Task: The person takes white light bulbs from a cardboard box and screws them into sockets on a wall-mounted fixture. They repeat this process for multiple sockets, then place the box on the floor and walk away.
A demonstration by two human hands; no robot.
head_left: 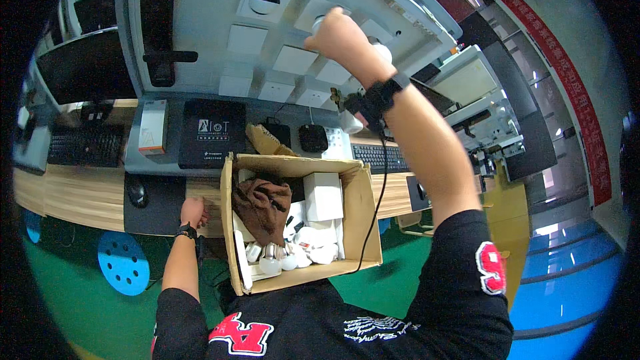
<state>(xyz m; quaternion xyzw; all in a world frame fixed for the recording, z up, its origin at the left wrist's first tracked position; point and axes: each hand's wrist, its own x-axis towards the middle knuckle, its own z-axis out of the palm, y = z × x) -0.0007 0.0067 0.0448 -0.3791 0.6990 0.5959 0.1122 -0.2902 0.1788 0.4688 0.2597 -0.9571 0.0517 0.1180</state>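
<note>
My right hand [337,37] is raised to a grey-white panel [200,27], its fingers closed around a small white round fitting [319,23]. The palm hides most of that fitting. Around it on the panel are white square plates [295,59] and a square device with a round black-and-white face [265,1]. My left hand [193,213] rests on the desk beside a mouse mat, fingers curled in, with nothing seen in it. An open cardboard box [365,210] stands in front of me, holding a brown cloth [263,207], a white box [323,196] and several white bulbs [270,263].
A black flat case [212,135], a white carton [153,127] and a small black box [313,138] stand along the panel's foot. A mouse [137,193] lies left of my left hand. Keyboards [83,146] flank the panel. A black cable [383,193] hangs from my right wrist.
</note>
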